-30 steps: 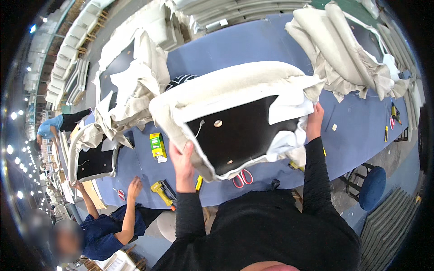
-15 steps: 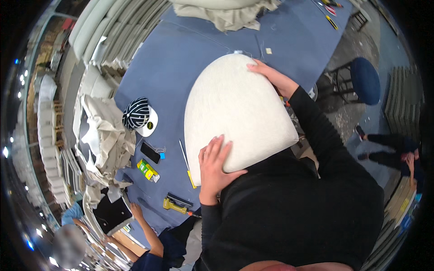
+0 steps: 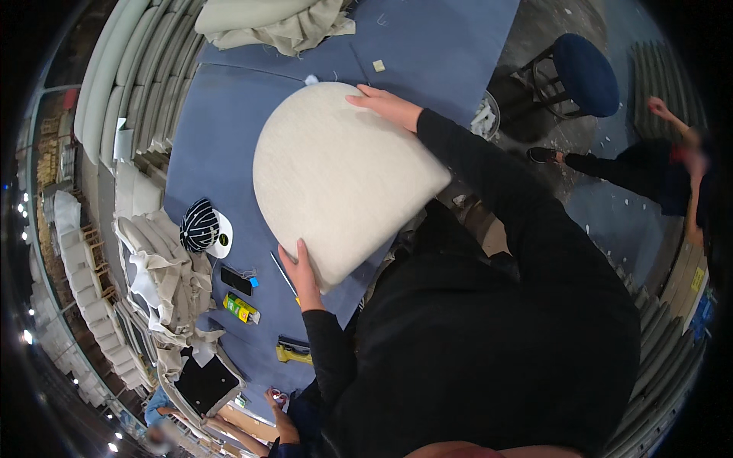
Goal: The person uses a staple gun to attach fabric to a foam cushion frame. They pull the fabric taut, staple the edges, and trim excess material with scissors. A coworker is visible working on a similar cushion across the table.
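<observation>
While both hands clamp its edges, the cushion (image 3: 343, 179) sits tilted over the near edge of the blue surface (image 3: 221, 122), fabric face up, its rounded end toward the far side. Left hand (image 3: 301, 275) has the near rim: fingers laid flat on top, thumb hidden underneath, so a closed pinch grip as far as I can tell. Right hand (image 3: 385, 107) is on the far rim, fingers spread over the face, also holding.

Step in hand, my read: handling or turning the covered cushion to check or reposition it. It looks carried by the hands more than resting flat. Next move needs both grips kept firm and moved together, since the pad is wide and would sag or slip if one side lets go.

On the surface to the left: a striped cap (image 3: 200, 225), a dark phone (image 3: 237, 280), a yellow-green pack (image 3: 241, 308), a yellow tool (image 3: 294, 353) near the edge. Loose beige fabric (image 3: 164, 267) is piled beside them. A blue stool (image 3: 584, 65) stands well apart on the right. Another person's hand (image 3: 276, 401) shows at the bottom left.
</observation>
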### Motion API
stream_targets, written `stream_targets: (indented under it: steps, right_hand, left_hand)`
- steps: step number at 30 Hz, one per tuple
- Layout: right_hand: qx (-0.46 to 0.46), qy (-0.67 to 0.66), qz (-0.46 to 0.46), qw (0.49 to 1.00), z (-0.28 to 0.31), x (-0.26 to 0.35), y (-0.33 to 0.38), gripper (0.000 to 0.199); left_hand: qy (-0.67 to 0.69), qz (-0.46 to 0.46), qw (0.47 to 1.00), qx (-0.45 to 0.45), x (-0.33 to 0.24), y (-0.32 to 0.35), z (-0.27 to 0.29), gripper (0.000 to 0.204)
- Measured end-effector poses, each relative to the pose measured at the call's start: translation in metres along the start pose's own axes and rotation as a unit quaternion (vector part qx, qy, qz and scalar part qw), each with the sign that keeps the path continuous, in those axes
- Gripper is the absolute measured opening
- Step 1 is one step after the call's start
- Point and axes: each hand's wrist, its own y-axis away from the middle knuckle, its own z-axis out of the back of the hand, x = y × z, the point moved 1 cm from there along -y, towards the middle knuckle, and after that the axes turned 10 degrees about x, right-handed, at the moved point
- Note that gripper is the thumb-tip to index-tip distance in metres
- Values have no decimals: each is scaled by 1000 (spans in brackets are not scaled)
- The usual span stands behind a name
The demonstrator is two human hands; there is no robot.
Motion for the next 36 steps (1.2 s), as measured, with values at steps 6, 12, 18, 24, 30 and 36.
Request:
stream_targets:
  steps: [6, 12, 18, 24, 30, 36]
  right_hand:
    - [170, -52, -34, 983, 48, -36, 31, 85]
    - [82, -186, -54, 978, 33, -108, 150, 86]
    - [87, -206, -34, 974, 40, -140, 189, 79]
    - [21, -68, 89, 993, 27, -118, 134, 68]
    - [146, -114, 124, 975, 46, -19, 95, 59]
    - [176, -113, 120, 971, 44, 2, 60, 69]
  left_hand:
    - [-172, -33, 984, -20, 44, -6, -28, 107]
    - [-118, -4, 993, -10, 49, 9, -25, 106]
    - [-73, 68, 995, 14, 39, 13, -6, 103]
    - [-43, 137, 987, 75, 5, 3, 6, 97]
    - [64, -81, 986, 130, -96, 38, 43, 78]
    - [95, -116, 985, 88, -174, 77, 74, 60]
